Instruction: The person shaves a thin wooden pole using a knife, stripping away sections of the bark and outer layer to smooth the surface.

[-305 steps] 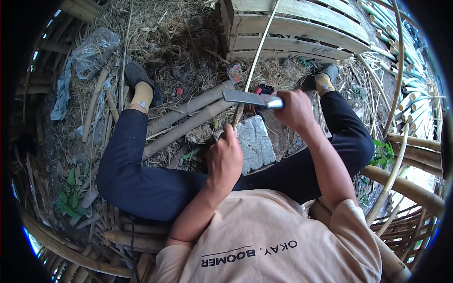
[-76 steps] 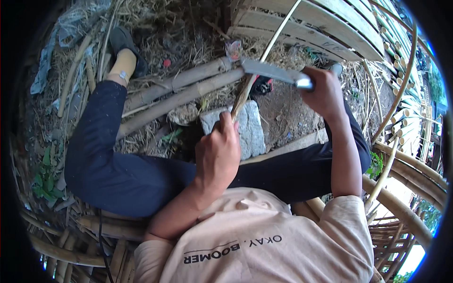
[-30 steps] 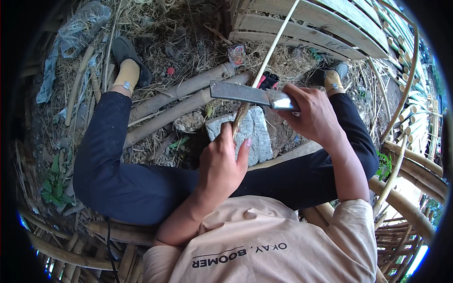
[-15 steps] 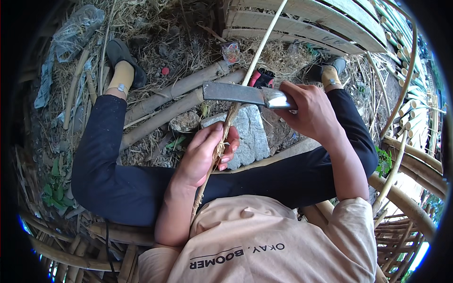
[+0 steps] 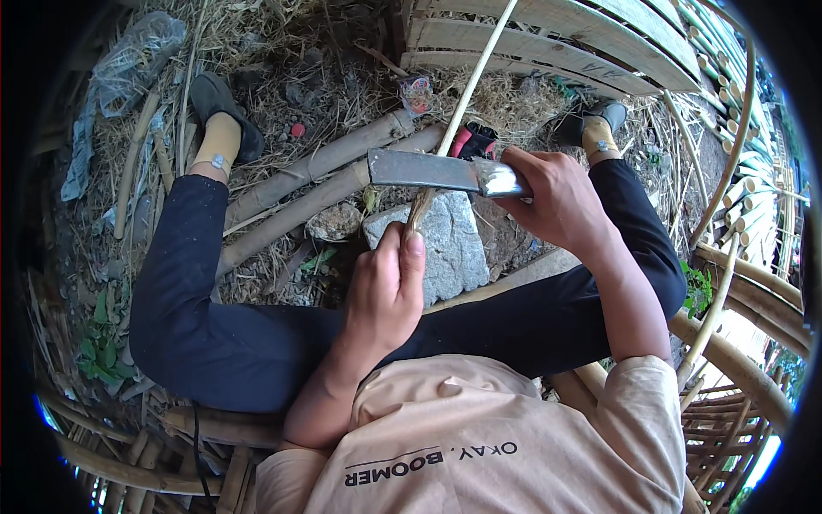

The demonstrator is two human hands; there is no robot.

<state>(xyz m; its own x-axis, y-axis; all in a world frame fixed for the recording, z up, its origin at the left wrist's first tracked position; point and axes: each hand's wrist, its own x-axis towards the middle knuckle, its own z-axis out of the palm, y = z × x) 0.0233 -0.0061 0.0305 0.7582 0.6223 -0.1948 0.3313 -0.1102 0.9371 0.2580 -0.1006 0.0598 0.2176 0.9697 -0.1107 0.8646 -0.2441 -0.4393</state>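
My left hand (image 5: 390,278) is closed round a long thin bamboo stick (image 5: 467,94), thumb on top, just below the blade. The stick slants away up and to the right; its far part is pale and smooth, while the part by my hand is brown and rough. My right hand (image 5: 561,197) grips the handle of a machete (image 5: 424,170) with a broad, blunt-ended blade. That blade lies crosswise over the stick, above a flat grey stone (image 5: 462,248). The lower part of the stick is hidden behind my left hand and arm.
Two thick bamboo poles (image 5: 321,163) lie on the straw-covered ground at left of the stone. Beyond stands a wooden slatted crate (image 5: 548,51). Cut bamboo lengths (image 5: 745,197) are stacked at right. A clear plastic bag (image 5: 141,64) lies far left, and a small rock (image 5: 334,223) sits near the poles.
My left hand has gone from loosely open fingers round the stick to a closed grip, rolled over with its back upward. The machete has stayed nearly in place.
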